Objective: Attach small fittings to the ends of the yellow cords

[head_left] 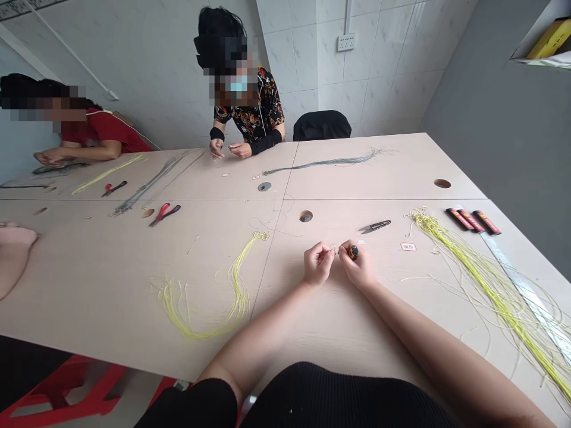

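My left hand (317,262) and my right hand (357,266) rest close together on the light wooden table (339,321), both with fingers curled. Between their fingertips they pinch something small and thin that I cannot make out. My right hand also grips a small dark tool with a yellow band (353,252). A loop of yellow cords (223,297) lies to the left of my left hand. A long bundle of yellow cords (486,279) stretches along the table on my right. Small black snips (375,226) lie just beyond my hands.
A metal ruler (526,291) and dark red-labelled sticks (473,220) lie at the right edge. Red-handled pliers (165,213) and grey cords (325,161) lie farther off. Two other people work at the far side; another person's hand (13,252) rests at the left edge.
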Demonstrator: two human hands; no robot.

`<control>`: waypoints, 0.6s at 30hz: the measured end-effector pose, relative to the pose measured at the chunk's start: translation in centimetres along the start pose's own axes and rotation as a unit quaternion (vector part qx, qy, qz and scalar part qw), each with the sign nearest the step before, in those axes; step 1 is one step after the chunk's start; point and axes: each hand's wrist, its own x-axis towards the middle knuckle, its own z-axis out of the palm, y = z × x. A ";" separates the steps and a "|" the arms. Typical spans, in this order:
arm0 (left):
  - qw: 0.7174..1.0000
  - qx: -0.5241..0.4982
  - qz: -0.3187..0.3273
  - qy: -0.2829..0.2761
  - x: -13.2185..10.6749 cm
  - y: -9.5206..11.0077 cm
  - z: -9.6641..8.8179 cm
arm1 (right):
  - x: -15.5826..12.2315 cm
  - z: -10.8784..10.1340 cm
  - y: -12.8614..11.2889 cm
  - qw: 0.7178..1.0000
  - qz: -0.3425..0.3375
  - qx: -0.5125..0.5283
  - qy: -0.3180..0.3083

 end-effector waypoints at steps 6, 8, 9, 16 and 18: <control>1.000 0.002 0.001 -0.003 0.0 -0.1 -0.1 | 0.0 0.0 -0.2 1.000 0.004 0.001 -0.012; 1.000 0.002 0.008 -0.005 0.0 -0.1 -0.1 | 0.0 0.0 -0.3 1.000 0.009 0.005 -0.016; 1.000 0.002 0.012 -0.005 0.0 -0.1 -0.1 | 0.0 0.0 -0.4 1.000 0.012 0.008 -0.017; 1.000 0.003 0.020 -0.002 0.0 -0.2 -0.1 | -0.1 0.1 -0.6 0.999 0.020 0.036 -0.024; 1.000 -0.001 0.021 -0.003 0.0 -0.3 -0.1 | -0.1 0.1 -0.4 0.999 0.021 0.037 -0.023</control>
